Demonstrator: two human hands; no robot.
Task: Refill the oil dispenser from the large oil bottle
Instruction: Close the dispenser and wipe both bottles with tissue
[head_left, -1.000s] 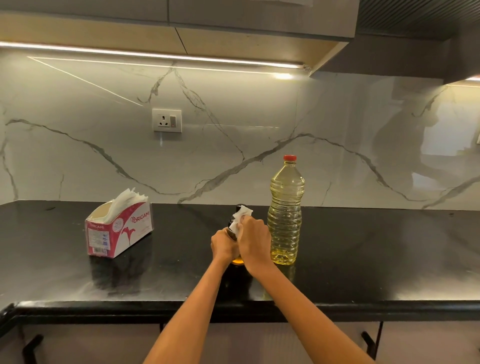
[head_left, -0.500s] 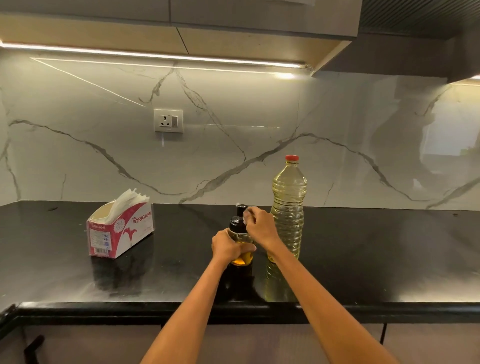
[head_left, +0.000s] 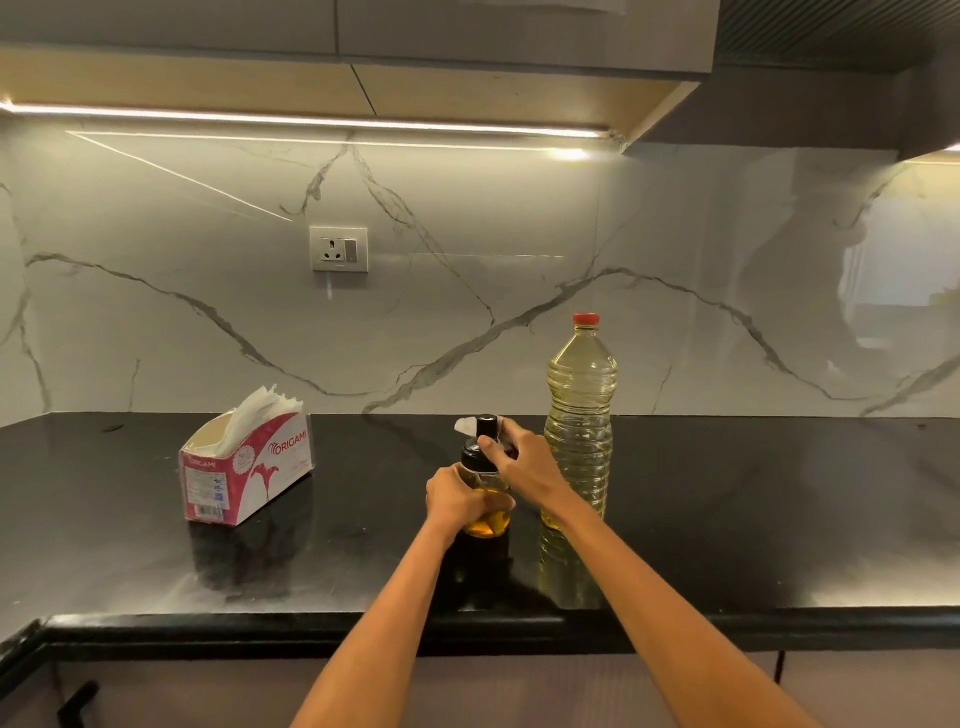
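Observation:
A small glass oil dispenser (head_left: 488, 524) with a black top (head_left: 477, 451) stands on the black counter, a little amber oil in its base. My left hand (head_left: 454, 499) wraps around its glass body. My right hand (head_left: 522, 465) grips the black top from the right, a scrap of white tissue (head_left: 464, 426) sticking out past the fingers. Just to the right stands the large clear oil bottle (head_left: 579, 415), upright, red cap (head_left: 586, 318) on, nearly full of pale yellow oil.
An open red-and-white tissue box (head_left: 244, 467) sits on the counter (head_left: 753, 519) to the left. A marble backsplash with a wall socket (head_left: 338, 249) rises behind. The counter's front edge (head_left: 208, 623) runs below my arms.
My right hand has shifted from covering the dispenser's top with the tissue to gripping the black cap at its side, so the cap now shows. The left hand stays on the glass body.

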